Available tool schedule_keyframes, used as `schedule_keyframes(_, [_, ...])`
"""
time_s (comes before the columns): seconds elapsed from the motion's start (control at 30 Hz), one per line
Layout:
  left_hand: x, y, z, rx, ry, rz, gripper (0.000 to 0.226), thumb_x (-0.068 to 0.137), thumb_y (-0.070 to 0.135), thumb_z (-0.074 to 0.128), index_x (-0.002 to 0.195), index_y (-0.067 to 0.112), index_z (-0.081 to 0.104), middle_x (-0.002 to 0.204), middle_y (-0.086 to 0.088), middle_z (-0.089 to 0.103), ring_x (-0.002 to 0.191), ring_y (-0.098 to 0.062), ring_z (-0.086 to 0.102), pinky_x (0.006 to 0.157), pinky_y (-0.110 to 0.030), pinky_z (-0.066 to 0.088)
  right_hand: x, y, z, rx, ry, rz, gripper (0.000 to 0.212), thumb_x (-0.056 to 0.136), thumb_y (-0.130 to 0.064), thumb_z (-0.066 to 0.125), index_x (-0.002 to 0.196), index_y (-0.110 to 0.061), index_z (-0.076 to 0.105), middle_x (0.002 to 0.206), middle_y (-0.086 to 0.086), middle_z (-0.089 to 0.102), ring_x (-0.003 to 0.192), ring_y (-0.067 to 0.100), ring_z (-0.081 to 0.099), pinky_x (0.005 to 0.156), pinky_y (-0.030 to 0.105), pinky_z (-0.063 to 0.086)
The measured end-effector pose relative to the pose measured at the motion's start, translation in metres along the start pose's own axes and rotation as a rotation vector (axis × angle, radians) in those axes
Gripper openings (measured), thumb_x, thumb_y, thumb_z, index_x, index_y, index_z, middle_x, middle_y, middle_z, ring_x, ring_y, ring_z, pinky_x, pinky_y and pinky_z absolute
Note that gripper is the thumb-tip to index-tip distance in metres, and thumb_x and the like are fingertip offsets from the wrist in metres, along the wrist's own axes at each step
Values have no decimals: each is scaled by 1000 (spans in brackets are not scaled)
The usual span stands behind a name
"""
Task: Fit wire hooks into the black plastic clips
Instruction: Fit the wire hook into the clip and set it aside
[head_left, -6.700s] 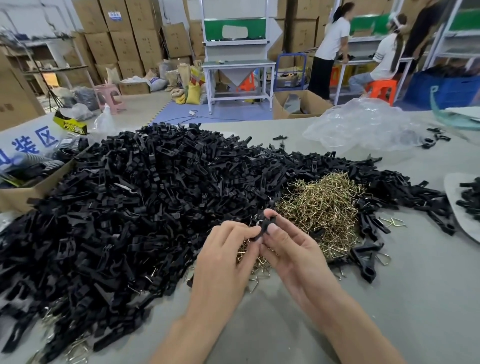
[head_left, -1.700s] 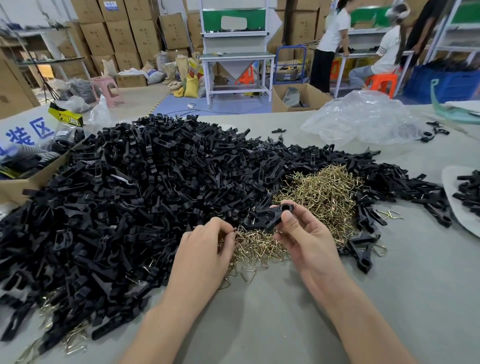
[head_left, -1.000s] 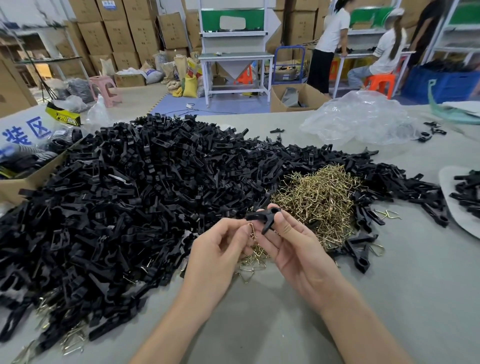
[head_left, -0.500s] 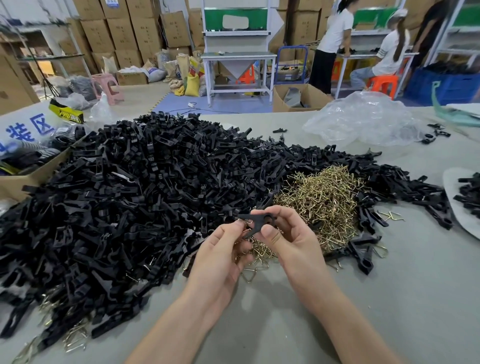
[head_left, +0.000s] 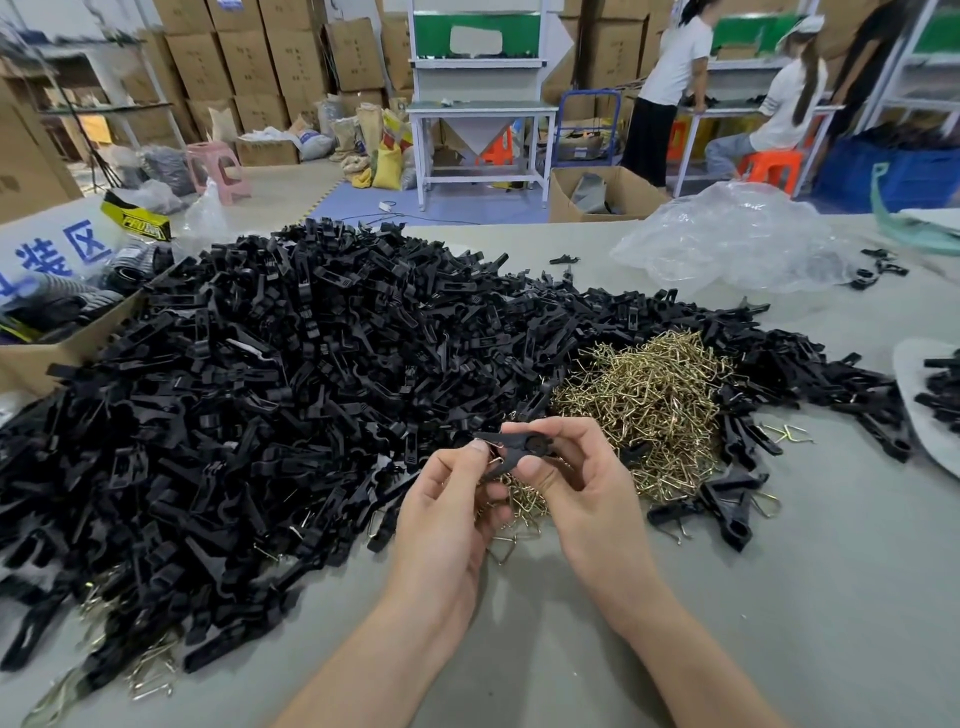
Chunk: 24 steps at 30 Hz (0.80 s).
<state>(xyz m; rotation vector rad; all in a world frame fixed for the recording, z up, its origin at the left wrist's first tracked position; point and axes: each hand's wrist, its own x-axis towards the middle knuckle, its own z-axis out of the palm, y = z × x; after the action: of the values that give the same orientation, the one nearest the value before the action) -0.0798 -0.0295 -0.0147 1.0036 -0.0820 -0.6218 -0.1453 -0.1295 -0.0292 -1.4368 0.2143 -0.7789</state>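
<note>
Grey table (head_left: 779, 623) lay nearest, with both forearms reaching over it. Above it, the right hand (head_left: 582, 483) pinched a black clip (head_left: 522, 448) by its round end between thumb and forefinger, holding it roughly level off the surface. The left hand (head_left: 447, 499) pinched a brass wire hook (head_left: 492, 453) at the clip's other end, touching it. Behind the hands, a heap of wire hooks (head_left: 649, 395) sat against a much larger heap of black clips (head_left: 260, 389). Farther back rested a crumpled clear plastic bag (head_left: 737, 234).
</note>
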Motion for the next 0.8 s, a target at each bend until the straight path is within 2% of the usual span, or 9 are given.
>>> schedule_keyframes(0.13, [-2,-3,0,-100,19,-77,23,94,23,65,72,22,72,78,2,70,61,-6,62,58,-20,55,-1,2,2,-15,-8,-2,25,93,7,62,107,-13,60,111,-2,75,104,15,71,89,21,52])
schedule_keyframes(0.23, [-3,-5,4,-211,47,-132,9,88,23,69,90,15,72,82,-2,73,61,-8,66,58,-21,57,-1,2,2,-1,-9,2,25,94,6,62,106,-16,60,111,-2,75,103,15,71,88,19,53])
schedule_keyframes(0.33, [-1,-7,3,-242,56,-152,20,84,26,71,100,13,70,87,-2,74,64,-9,67,57,-22,57,-1,4,2,-16,-21,12,25,94,6,61,106,-15,59,114,-3,75,106,16,71,89,21,53])
schedule_keyframes(0.47, [0,-7,-1,-148,15,-122,10,90,27,67,92,18,73,90,-1,74,66,-7,66,60,-22,57,0,4,0,-73,-24,3,25,95,5,62,107,-16,58,115,-5,74,107,16,70,93,25,53])
schedule_keyframes(0.53, [0,-6,-1,-137,-30,-103,10,88,25,68,86,19,75,90,-1,73,65,-8,64,60,-22,57,1,3,-2,-66,-11,-9,23,94,4,63,108,-14,58,114,-4,75,106,16,70,91,23,53])
schedule_keyframes(0.6, [-1,-3,1,-130,-82,-118,15,81,25,70,92,16,75,90,-2,73,65,-9,63,59,-23,56,2,1,-4,4,1,22,21,94,1,63,109,-11,58,113,-2,75,105,15,71,88,20,52])
schedule_keyframes(0.67, [0,2,-1,-101,-150,-177,18,76,29,70,89,17,77,86,0,72,65,-9,63,59,-23,56,4,0,-5,148,10,111,21,91,-6,64,111,-8,57,111,2,76,104,17,72,86,21,54])
schedule_keyframes(0.73, [1,10,-4,-47,-255,-226,14,78,30,70,83,20,78,84,2,69,65,-8,62,59,-24,54,6,-1,-6,324,16,208,27,86,-10,64,111,-6,57,109,6,76,101,18,73,84,21,55])
schedule_keyframes(0.8, [4,17,-9,14,-352,-239,13,83,30,72,90,21,78,89,2,69,67,-8,60,60,-25,53,8,-2,-7,474,3,269,30,84,-8,62,113,-4,57,108,9,76,98,19,73,82,21,56])
